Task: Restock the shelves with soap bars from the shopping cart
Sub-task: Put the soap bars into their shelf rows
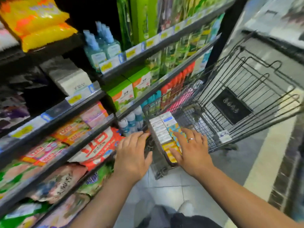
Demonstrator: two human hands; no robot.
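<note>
A black wire shopping cart stands on the right, close to the shelves. Its near left corner holds rows of boxed soap bars: white boxes, teal patterned ones and yellow ones. My left hand hovers by the cart's near rim, fingers spread and relaxed, holding nothing. My right hand, with a ring on one finger, reaches over the soap boxes, its spread fingers on the teal and yellow ones. The frame is blurred by motion.
Dark shelves run along the left, packed with soap packs, orange-red bags, green boxes and blue bottles. Yellow price tags line the shelf edges. Grey tiled floor lies below, with my shoe near the bottom. The rest of the cart is mostly bare.
</note>
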